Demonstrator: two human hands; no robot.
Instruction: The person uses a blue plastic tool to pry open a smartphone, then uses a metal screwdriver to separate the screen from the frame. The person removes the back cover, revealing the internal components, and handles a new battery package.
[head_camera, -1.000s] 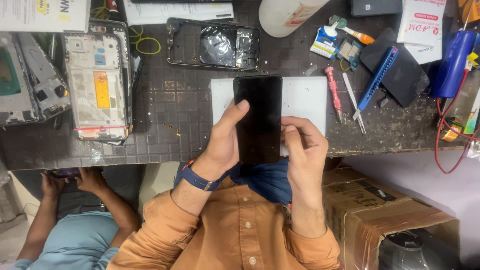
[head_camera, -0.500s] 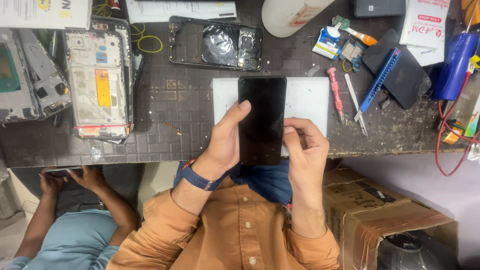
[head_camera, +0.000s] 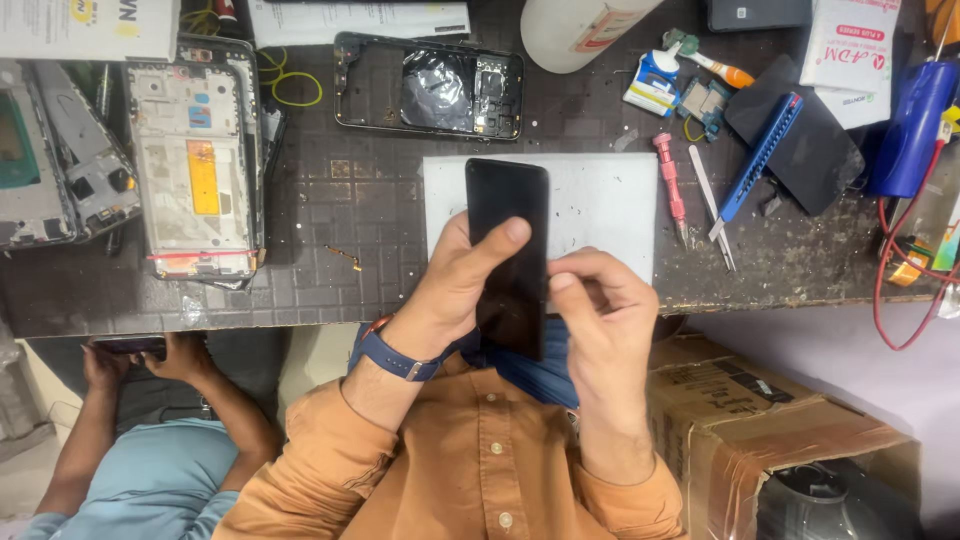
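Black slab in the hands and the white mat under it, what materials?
Black rectangular phone panel: probably glass, glossy, with soft reflections on a smooth face. White rectangular mat: looks like matte paper or thin plastic sheet, flat and speckled with debris; which one is unclear. Left hand and right hand grip the panel.

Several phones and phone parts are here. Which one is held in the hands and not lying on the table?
The whole black phone with the dark screen, gripped by the left hand and right hand. The opened black frame and white frame lie on the table.
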